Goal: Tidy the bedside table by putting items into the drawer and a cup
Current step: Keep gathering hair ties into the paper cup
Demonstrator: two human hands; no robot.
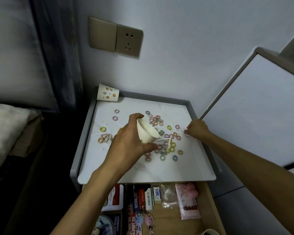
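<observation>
Head view. The bedside table, white-topped with a raised grey rim, is seen from above and in front, standing against a pale wall. The left hand is curled round a paper cup, which is held over the middle of the table top and tipped so that its mouth is turned up and to the left, its base lying towards the right. The right hand is held low at the right edge of the top, its fingertips closed in a pinch on one of the white plastic picks; others are scattered across the surface, several just beside the held cup's base. Small coloured rings are strewn over most of the top, densest behind and to the right of the held cup, with a smaller cluster at the left. A second cup, printed with orange motifs, lies on its side in the back left corner. Below the front edge the drawer is pulled open, and packets and printed cards are seen inside it. A wall socket is mounted above the table, and a pillow is seen at the far left.
</observation>
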